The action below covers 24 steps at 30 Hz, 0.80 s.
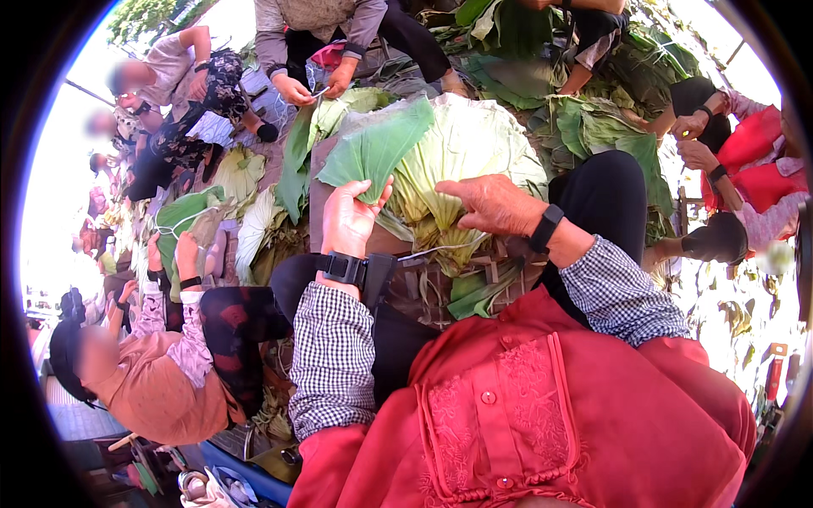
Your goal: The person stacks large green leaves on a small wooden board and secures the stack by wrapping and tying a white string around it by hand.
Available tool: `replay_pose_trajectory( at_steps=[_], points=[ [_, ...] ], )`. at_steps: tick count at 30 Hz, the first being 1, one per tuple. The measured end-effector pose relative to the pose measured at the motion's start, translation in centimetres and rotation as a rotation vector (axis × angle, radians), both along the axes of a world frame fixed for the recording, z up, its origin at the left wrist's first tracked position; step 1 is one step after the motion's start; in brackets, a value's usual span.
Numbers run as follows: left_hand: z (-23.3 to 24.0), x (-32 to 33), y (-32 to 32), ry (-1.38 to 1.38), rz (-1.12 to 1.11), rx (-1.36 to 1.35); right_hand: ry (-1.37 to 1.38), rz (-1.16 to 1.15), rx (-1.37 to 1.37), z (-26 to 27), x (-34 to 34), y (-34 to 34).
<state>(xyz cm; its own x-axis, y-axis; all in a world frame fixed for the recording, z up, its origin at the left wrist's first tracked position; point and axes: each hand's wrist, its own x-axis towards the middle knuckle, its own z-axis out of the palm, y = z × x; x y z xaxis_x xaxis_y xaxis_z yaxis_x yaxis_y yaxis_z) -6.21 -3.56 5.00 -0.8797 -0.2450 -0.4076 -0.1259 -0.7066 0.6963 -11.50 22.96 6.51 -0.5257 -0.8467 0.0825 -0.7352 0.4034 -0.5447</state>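
My left hand (352, 213) pinches the narrow base of a green, fan-folded lotus leaf (381, 143), which spreads up and away from my fingers. Beside it lies a thick stack of pale yellow-green folded leaves (473, 146), its gathered ends towards me. Over the stack's right side is my right hand (498, 203), index finger and thumb apart and nothing between them; I cannot tell whether it touches the leaves. A white string (438, 252) crosses by the gathered ends. Part of the stack is hidden behind my right hand.
Across from me a person's hands (317, 89) hold string. At left another person holds a tied leaf bundle (181, 219). More leaf bundles (254, 235) lie left, with leaf heaps (597, 127) at right. My knees (603, 184) flank the stack; a loose green leaf (483, 292) lies below.
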Motion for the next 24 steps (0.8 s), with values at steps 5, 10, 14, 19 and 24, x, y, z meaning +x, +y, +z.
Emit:
replay_pose_trajectory(
  at_steps=[5,10,14,19,24],
  points=[
    [0.1,-0.4,0.5,-0.011,0.004,-0.010,0.099,0.023,-0.091,-2.4,-1.5,-0.4],
    [-0.2,0.0,-0.6,0.001,0.036,0.011,-0.013,0.053,0.106,0.1,-0.3,-1.6],
    [-0.3,-0.6,0.3,0.029,0.038,0.102,0.183,0.013,-0.008,-1.0,-0.3,-1.3],
    [-1.0,-0.4,0.4,0.052,0.060,0.070,0.132,-0.066,-0.195,-0.5,0.0,-1.5],
    [0.1,-0.2,1.2,0.030,0.096,0.037,-0.691,-0.375,-0.556,0.2,-1.2,-1.1]
  ],
)
